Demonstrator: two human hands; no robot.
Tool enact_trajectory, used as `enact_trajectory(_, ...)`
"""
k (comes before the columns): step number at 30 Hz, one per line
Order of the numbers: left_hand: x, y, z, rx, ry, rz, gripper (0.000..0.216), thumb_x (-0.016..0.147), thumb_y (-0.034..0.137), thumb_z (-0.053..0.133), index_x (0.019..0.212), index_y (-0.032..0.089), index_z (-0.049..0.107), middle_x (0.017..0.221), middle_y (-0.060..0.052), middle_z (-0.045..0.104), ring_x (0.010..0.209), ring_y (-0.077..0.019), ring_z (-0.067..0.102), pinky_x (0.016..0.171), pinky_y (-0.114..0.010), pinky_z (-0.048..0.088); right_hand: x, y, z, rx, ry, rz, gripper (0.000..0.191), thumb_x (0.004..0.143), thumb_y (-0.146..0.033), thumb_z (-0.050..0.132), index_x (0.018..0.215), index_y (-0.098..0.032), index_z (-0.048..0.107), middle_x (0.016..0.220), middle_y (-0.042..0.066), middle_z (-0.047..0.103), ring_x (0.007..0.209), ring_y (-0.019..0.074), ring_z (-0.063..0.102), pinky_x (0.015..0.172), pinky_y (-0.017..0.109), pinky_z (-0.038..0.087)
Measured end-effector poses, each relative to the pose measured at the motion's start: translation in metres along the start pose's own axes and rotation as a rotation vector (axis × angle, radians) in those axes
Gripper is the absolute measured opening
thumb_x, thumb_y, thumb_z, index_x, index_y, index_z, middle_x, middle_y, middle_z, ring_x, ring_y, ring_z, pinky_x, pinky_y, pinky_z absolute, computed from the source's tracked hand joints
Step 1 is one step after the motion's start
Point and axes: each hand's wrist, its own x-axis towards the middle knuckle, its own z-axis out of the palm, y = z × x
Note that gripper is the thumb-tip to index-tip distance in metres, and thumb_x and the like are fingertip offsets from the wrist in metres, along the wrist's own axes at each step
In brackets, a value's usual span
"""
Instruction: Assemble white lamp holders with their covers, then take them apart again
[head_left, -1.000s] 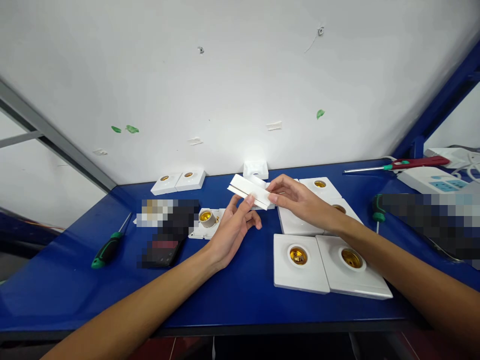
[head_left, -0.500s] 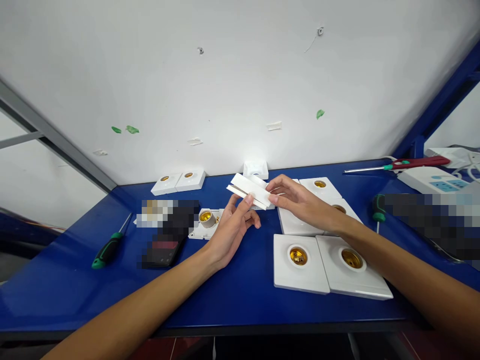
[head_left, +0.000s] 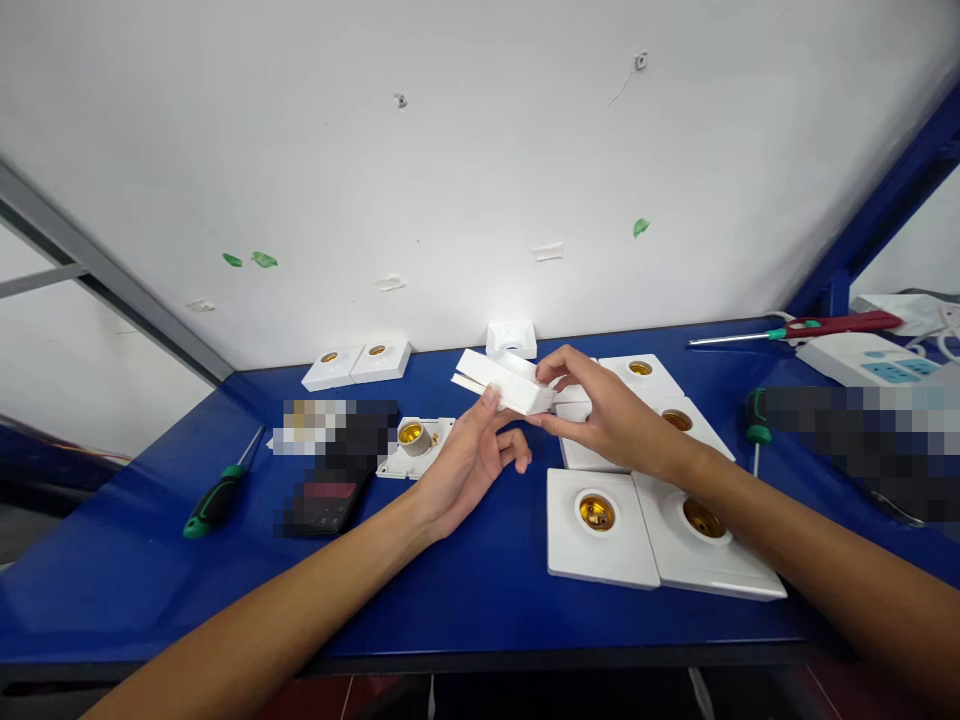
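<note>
Both my hands hold a white square socket plate [head_left: 501, 381] tilted above the blue table [head_left: 465, 590]; it looks like two white halves set slightly apart. My left hand [head_left: 469, 455] supports it from below, thumb on its near edge. My right hand [head_left: 600, 410] pinches its right end with thumb and fingers. Right under my right wrist lie two white lamp-holder plates with brass sockets [head_left: 600, 512], and more such plates [head_left: 641, 370] lie behind my right hand.
An opened lamp holder [head_left: 415, 438] lies left of my left hand. Two small plates [head_left: 358, 362] and a white piece [head_left: 511, 338] sit by the wall. Green-handled screwdrivers [head_left: 214, 500] [head_left: 756, 420], a red tool [head_left: 817, 325] and a power strip [head_left: 862, 358] lie around.
The plate has shifted slightly and tilted. My right hand has re-gripped its right end, and my left fingers have curled a little lower beneath it.
</note>
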Motion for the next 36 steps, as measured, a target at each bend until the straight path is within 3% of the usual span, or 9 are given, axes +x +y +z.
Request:
enact_trajectory(4,0.0,0.002,0.001,-0.057,-0.105,-0.07,0.062,0.1,0.072,0.047,0.135,0.023,0.061,0.131,-0.014,0.066,0.068,-0.0133,0.061,0.071,-0.033,0.051,0.0,-0.001,-0.001,-0.124,0.141,-0.138,0.022,0.093,-0.019,0.071,0.109,-0.027,0.057,0.105,0.002,0.065,0.094,0.0203,0.062,0.084,0.038,0.054)
enact_trajectory(8,0.0,0.004,0.002,0.041,-0.091,-0.027,0.059,0.101,0.07,0.046,0.126,0.021,0.065,0.123,-0.014,0.069,0.074,-0.0166,0.065,0.076,-0.036,0.053,0.0,-0.002,-0.003,-0.271,0.261,-0.243,0.024,0.096,-0.018,0.07,0.118,-0.025,0.061,0.105,0.005,0.068,0.096,0.0225,0.063,0.084,0.04,0.054)
enact_trajectory(10,0.001,0.006,-0.001,0.253,0.02,0.127,0.045,0.102,0.062,0.054,0.112,0.02,0.067,0.103,-0.008,0.07,0.071,-0.0151,0.062,0.075,-0.034,0.052,0.0,-0.001,-0.004,-0.342,0.293,-0.272,0.025,0.097,-0.017,0.069,0.12,-0.023,0.062,0.104,0.006,0.068,0.096,0.0236,0.063,0.086,0.042,0.053)
enact_trajectory(13,0.002,0.009,-0.008,0.663,0.259,0.544,0.023,0.093,0.038,0.077,0.103,0.023,0.063,0.083,0.002,0.059,0.067,-0.0118,0.055,0.07,-0.029,0.049,0.001,0.001,-0.006,-0.449,0.31,-0.297,0.025,0.097,-0.019,0.068,0.121,-0.022,0.065,0.102,0.008,0.066,0.096,0.0249,0.061,0.085,0.042,0.053)
enact_trajectory(16,0.003,0.015,-0.014,1.015,0.304,0.916,0.049,0.082,0.024,0.088,0.122,0.026,0.06,0.1,0.001,0.057,0.078,-0.013,0.056,0.072,-0.029,0.05,0.002,0.0,-0.007,-0.539,0.289,-0.333,0.024,0.098,-0.02,0.068,0.121,-0.022,0.066,0.101,0.008,0.064,0.092,0.0244,0.059,0.083,0.042,0.052)
enact_trajectory(18,0.002,0.018,-0.015,1.214,0.251,1.013,0.059,0.081,0.022,0.089,0.131,0.027,0.059,0.114,-0.004,0.059,0.092,-0.0166,0.06,0.079,-0.032,0.053,0.001,-0.002,-0.007,-0.559,0.267,-0.351,0.023,0.099,-0.021,0.067,0.122,-0.022,0.066,0.1,0.007,0.065,0.09,0.0235,0.059,0.084,0.042,0.05)
enact_trajectory(22,0.002,0.021,-0.014,1.355,0.211,1.045,0.044,0.087,0.018,0.083,0.126,0.025,0.065,0.116,-0.006,0.065,0.108,-0.0214,0.063,0.088,-0.037,0.056,-0.001,-0.004,-0.006,-0.547,0.218,-0.366,0.025,0.1,-0.023,0.065,0.126,-0.023,0.065,0.103,0.007,0.067,0.093,0.0235,0.06,0.084,0.041,0.049)
enact_trajectory(36,0.004,0.017,-0.017,1.238,0.238,0.991,0.029,0.089,0.017,0.081,0.116,0.024,0.071,0.107,-0.003,0.071,0.102,-0.0194,0.066,0.09,-0.039,0.056,-0.001,-0.003,-0.006,-0.539,0.186,-0.365,0.023,0.099,-0.021,0.066,0.122,-0.02,0.066,0.1,0.006,0.066,0.09,0.0229,0.056,0.081,0.038,0.045)
